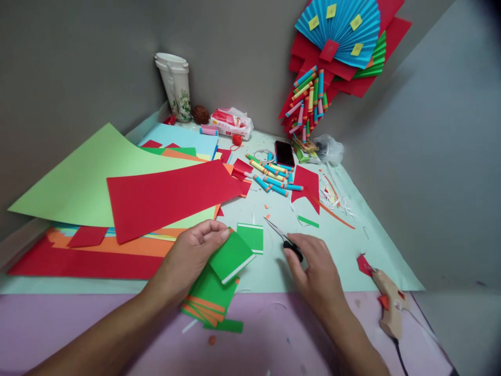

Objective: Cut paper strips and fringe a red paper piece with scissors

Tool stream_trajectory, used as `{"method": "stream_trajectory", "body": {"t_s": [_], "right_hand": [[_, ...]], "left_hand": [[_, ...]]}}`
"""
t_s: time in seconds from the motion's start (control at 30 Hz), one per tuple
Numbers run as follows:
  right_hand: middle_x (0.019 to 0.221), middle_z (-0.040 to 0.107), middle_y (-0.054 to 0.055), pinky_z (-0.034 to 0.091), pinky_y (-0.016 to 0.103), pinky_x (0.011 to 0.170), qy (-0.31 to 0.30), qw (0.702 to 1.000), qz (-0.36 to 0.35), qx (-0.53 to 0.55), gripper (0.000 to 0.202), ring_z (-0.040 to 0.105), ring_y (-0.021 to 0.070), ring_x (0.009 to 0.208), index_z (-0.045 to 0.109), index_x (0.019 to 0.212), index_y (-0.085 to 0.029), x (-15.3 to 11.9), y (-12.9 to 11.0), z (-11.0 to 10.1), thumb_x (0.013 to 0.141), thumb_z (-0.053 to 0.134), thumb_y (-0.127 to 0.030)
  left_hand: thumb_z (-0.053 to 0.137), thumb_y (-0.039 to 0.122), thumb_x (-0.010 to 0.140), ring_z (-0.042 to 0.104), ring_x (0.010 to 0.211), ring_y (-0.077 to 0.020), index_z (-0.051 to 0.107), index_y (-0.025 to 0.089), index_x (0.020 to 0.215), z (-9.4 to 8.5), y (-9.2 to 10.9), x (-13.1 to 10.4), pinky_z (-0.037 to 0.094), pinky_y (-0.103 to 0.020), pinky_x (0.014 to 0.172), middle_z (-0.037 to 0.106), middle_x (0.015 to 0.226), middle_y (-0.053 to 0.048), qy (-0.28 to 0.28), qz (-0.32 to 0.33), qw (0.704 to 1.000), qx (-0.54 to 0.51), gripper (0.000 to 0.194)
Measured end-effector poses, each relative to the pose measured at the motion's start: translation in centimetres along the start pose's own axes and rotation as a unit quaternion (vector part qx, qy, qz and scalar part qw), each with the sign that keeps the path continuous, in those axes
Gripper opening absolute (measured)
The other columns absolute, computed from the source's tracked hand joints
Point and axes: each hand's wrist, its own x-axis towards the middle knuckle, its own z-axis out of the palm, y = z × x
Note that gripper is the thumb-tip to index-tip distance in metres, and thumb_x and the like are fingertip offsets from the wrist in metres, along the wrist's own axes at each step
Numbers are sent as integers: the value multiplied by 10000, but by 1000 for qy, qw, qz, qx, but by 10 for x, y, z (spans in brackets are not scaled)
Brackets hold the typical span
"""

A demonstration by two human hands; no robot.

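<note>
My left hand [203,245] pinches a green paper piece [231,257] by its upper corner; a white strip runs along its lower edge. Beneath it lie more green pieces [217,287] with orange strips [205,308] across them. Another green piece [250,237] with white edge strips rests flat just behind. In my right hand [313,261] are small scissors [276,228] with black handles, their tips pointing up and left, apart from the held paper. The blades look nearly together.
A glue gun [389,305] lies at right with its cord. Large coloured sheets, including a red one [168,198], cover the left. Rolled paper tubes [274,177], a phone [284,154] and a wipes pack [231,122] lie farther back. A paper fan decoration [340,36] leans on the wall.
</note>
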Motion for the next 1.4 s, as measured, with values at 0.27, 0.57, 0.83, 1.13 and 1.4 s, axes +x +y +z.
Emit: {"method": "stream_trajectory", "body": {"t_s": [0.27,0.57,0.83,1.13,1.4], "right_hand": [[687,595,-33,426,244,622,-129,862,247,424,152,533,125,637,586,786,-198,5,-55,27,787,675,-322],[737,644,-21,420,226,612,-98,943,123,293,76,565,124,662,649,864,-196,34,-53,15,860,610,-262],[907,741,9,487,235,786,-137,980,-31,142,140,673,149,858,705,969,-216,45,-59,8,924,574,-234],[1130,662,135,527,410,863,-151,937,186,-255,218,649,255,1002,659,1093,-115,151,49,-64,950,595,-268],[1235,605,106,551,429,860,-144,932,256,-211,327,639,237,1032,582,1231,-148,166,67,-48,946,619,-304]], "left_hand": [[674,486,798,492,521,-94,591,217,906,7,-3,-6,387,-178,487,571,625,73,-5,20,998,52,301],[710,429,764,613,845,-193,647,214,942,2,-2,-5,476,-273,733,678,858,-11,-69,75,988,119,286],[666,507,765,527,656,-163,644,209,797,-6,-6,3,422,-239,562,564,687,21,-49,80,975,201,300],[695,519,740,555,691,-190,686,235,783,-9,-7,5,437,-261,615,618,718,2,-23,99,972,214,287],[706,550,715,584,754,-213,685,234,860,-10,-7,7,457,-275,646,659,777,-17,-15,78,978,195,348]]}}
